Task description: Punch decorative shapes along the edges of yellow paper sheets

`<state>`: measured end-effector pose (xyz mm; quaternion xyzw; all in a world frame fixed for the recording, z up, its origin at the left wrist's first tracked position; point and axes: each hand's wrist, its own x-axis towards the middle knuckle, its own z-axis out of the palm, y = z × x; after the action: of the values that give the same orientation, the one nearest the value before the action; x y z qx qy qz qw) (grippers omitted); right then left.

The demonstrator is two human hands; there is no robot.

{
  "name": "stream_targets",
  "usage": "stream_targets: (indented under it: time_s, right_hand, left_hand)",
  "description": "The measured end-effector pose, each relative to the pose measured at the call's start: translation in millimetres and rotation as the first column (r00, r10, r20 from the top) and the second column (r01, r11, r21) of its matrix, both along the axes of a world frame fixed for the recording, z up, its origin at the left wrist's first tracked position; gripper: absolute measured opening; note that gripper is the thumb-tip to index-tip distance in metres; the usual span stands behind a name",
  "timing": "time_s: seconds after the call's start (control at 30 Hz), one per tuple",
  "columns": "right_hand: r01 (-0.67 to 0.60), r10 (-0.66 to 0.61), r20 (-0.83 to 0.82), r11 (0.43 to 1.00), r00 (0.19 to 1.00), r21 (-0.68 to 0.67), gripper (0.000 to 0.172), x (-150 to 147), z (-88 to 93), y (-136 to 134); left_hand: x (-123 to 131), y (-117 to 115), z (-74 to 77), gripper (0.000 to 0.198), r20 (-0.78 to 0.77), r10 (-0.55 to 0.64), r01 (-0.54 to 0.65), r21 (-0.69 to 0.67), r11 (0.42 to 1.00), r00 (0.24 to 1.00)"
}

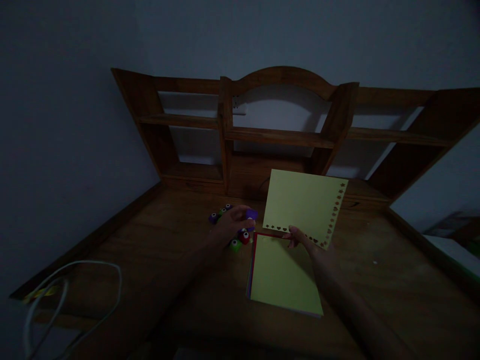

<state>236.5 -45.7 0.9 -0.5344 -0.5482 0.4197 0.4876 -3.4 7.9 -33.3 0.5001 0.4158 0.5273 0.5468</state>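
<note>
My right hand (298, 237) pinches the lower edge of a yellow sheet of paper (303, 202), held up off the desk. Small star and heart holes run along the sheet's bottom and right edges. Between the fingers of my left hand (237, 220) is a purple craft punch (251, 214). Close by on the desk lie a red punch (244, 237), a green punch (235, 245) and a dark purple punch (213, 217), with others partly behind the hand. Below the raised sheet rests a stack of coloured paper (283, 280), yellow on top with a red edge showing.
A wooden desk (210, 305) carries a shelf unit (277, 135) along its back, against the wall. A white cable (120, 280) loops at the left front. A wall socket (239, 106) shows behind the shelves. The room is dim.
</note>
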Motion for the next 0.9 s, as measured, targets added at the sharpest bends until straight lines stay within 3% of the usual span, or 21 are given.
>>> stream_targets:
  time_s: [0.2,0.33,0.43,0.63,0.9]
  right_hand:
    - [0.005,-0.004,0.018,1.0,1.0,-0.02,0.034,-0.1,2.7,-0.4]
    - [-0.001,0.001,0.051,1.0,0.999,-0.007,0.034,-1.6,5.7,-2.3]
    - [-0.021,0.02,0.078,1.0,0.997,0.012,0.036,-2.0,6.1,-2.9]
    - [-0.031,0.029,0.073,0.999,0.997,0.018,0.035,-1.6,4.7,-3.0]
    - [0.0,-0.001,0.073,1.0,0.997,0.015,0.036,-1.6,0.8,-1.0]
  left_hand:
    - [3.8,-7.1,3.4,0.049,-0.017,-0.091,0.091,0.021,0.996,0.996]
    - [5.0,-11.2,4.0,0.043,0.049,-0.17,0.171,-0.014,0.985,0.984]
    - [4.0,-11.1,2.2,0.043,0.088,-0.178,0.181,-0.034,0.983,0.98]
    - [0.8,-7.6,1.0,0.05,-0.069,-0.168,0.165,-0.056,0.985,0.983]
    - [-1.4,-4.3,2.8,0.039,-0.094,-0.182,0.183,0.009,0.983,0.979]
